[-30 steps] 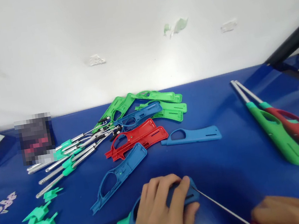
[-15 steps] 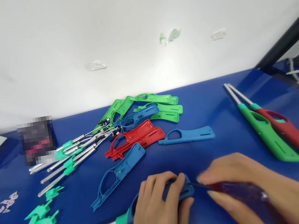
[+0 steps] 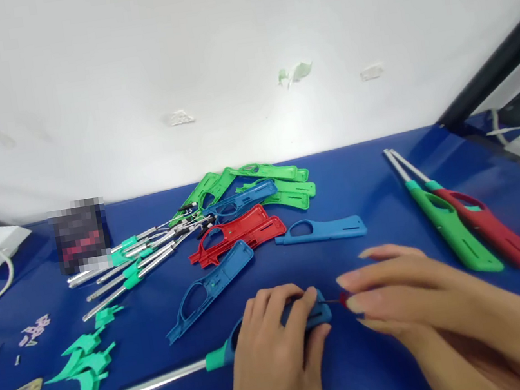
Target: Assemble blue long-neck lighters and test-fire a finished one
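Note:
A blue gas lighter (image 3: 321, 316) with a teal collar and a long silver tube lies on the table, and my left hand (image 3: 276, 349) is closed over its handle. Most of that handle is hidden under my fingers. My right hand (image 3: 403, 304) pinches a screwdriver (image 3: 343, 300); only its thin shaft and a red bit of the handle show. The shaft points left and its tip meets the far right end of the lighter's handle. Just beyond my left hand lies an open blue handle shell (image 3: 210, 288), with another blue shell (image 3: 321, 230) farther back.
Red shells (image 3: 239, 232) and green shells (image 3: 284, 194) are piled near the wall, beside silver lighter tubes (image 3: 139, 268) with wires. Teal triggers (image 3: 89, 362) and small pale parts (image 3: 34, 330) lie at left. A green lighter (image 3: 455, 231) and a red lighter (image 3: 499, 227) rest at right.
The view has shifted a little. My right hand has turned, its fingers now covering most of the screwdriver's handle, which showed before. My left hand still holds the lighter.

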`<state>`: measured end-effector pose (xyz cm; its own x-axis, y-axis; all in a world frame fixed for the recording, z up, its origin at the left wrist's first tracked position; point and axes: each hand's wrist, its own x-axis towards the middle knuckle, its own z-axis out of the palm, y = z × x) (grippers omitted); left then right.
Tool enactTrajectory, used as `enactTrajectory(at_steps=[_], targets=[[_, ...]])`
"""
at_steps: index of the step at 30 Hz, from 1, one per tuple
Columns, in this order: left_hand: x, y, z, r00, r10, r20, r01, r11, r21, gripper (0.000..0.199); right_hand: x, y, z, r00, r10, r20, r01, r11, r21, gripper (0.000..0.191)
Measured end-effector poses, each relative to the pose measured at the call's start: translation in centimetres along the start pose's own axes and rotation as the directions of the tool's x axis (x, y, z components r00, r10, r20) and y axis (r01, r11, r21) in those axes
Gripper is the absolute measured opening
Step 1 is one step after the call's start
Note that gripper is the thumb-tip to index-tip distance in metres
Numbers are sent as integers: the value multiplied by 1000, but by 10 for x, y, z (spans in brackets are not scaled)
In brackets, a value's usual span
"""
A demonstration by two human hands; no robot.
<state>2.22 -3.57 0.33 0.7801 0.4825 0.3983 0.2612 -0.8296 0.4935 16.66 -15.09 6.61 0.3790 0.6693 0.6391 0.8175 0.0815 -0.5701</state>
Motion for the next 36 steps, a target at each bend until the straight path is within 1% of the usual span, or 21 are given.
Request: enactTrajectory(at_steps=[2, 3, 6, 9, 12, 15, 17, 19, 21, 22, 24, 26, 28, 30, 33, 34, 36], targets=[[-1, 1, 1, 1000, -14, 18, 14, 1000, -10, 29, 3, 4, 2, 995, 19, -93, -19, 1000, -6, 13], [-1, 2, 1, 999, -21, 24, 21, 1000, -11, 30, 5, 7, 4, 993, 13, -113, -14, 1000, -7, 15], [-2, 5, 0, 999, -38, 37, 39, 999, -7, 32, 9, 15, 7, 997, -30, -76, 30, 1000, -1, 28], [-4, 5, 0, 998, -45, 31, 45, 999, 5, 29, 11, 21, 9, 999, -6, -32, 7, 999, 49, 33], [-5, 4, 1, 998, -49, 32, 49, 998, 27, 29, 9, 22, 12, 997, 19, -74, -10, 992, 128, 22], [-5, 3, 2, 998, -47, 48, 44, 997, 61, 26, 9, 22, 15, 992, -13, -126, 32, 988, 151, 13], [-6, 3, 2, 997, -49, 56, 44, 995, 87, 26, 10, 20, 15, 995, -40, -87, 52, 988, 144, 17], [-6, 3, 3, 997, -51, 57, 44, 993, 111, 28, 12, 18, 14, 998, -68, -4, 68, 984, 163, 28], [-6, 3, 4, 997, -48, 56, 40, 990, 132, 30, 14, 16, 12, 994, -95, 62, 80, 976, 201, 30], [-6, 3, 4, 997, -44, 56, 35, 989, 142, 30, 14, 15, 12, 992, -103, 67, 86, 973, 215, 27], [-6, 2, 4, 998, -35, 56, 25, 987, 162, 31, 13, 15, 15, 995, -102, 21, 95, 971, 219, 20], [-6, 2, 5, 998, -22, 56, 11, 983, 185, 31, 12, 15, 19, 993, -100, -56, 109, 975, 193, 19], [-7, 1, 4, 998, -8, 55, -4, 977, 214, 31, 13, 14, 22, 990, -113, -83, 125, 978, 166, 19], [-8, 1, 4, 999, 12, 51, -24, 968, 248, 30, 15, 11, 21, 989, -140, -38, 144, 975, 167, 18], [-12, 1, 4, 996, 76, 45, -86, 952, 293, 31, 16, 7, 15, 979, -191, 67, 174, 963, 204, 24], [-14, 0, 4, 994, 102, 43, -111, 946, 304, 33, 15, 6, 13, 977, -196, 78, 177, 962, 206, 23], [-18, 0, 3, 989, 144, 33, -147, 937, 317, 34, 14, 5, 11, 981, -187, 49, 175, 968, 182, 15]])
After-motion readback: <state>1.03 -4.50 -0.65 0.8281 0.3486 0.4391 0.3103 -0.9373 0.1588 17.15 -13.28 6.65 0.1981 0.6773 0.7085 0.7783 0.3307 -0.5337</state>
